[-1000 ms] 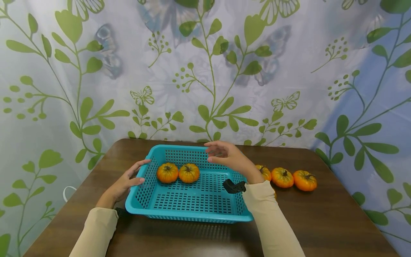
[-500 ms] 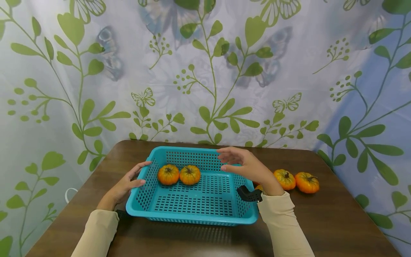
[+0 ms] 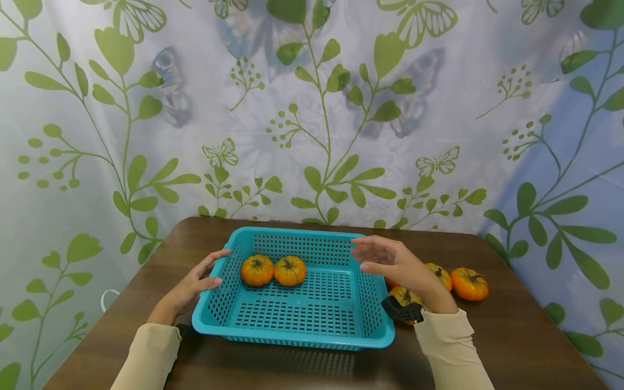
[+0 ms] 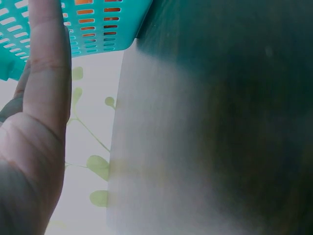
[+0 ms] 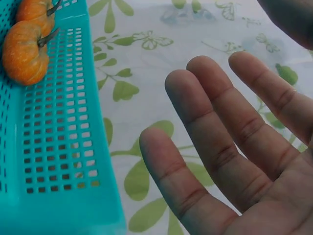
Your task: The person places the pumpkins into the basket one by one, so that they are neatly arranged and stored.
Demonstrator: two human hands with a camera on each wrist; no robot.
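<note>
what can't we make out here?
Head: pumpkins outside the turquoise basket, partly covered by the right hand and wrist; count unclear.
Left wrist: pumpkins inside, mostly hidden by the slotted wall.
Left wrist: left hand, one fingertip cut off by top edge.
Right wrist: rest of basket, cut off by frame edges.

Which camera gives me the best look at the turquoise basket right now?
The head view: the turquoise basket appears almost whole there, with rim, perforated walls and floor, and two pumpkins inside. The left wrist view catches only part of its outside, partly behind the left hand; the right wrist view shows one side, cut off by the frame.
</note>
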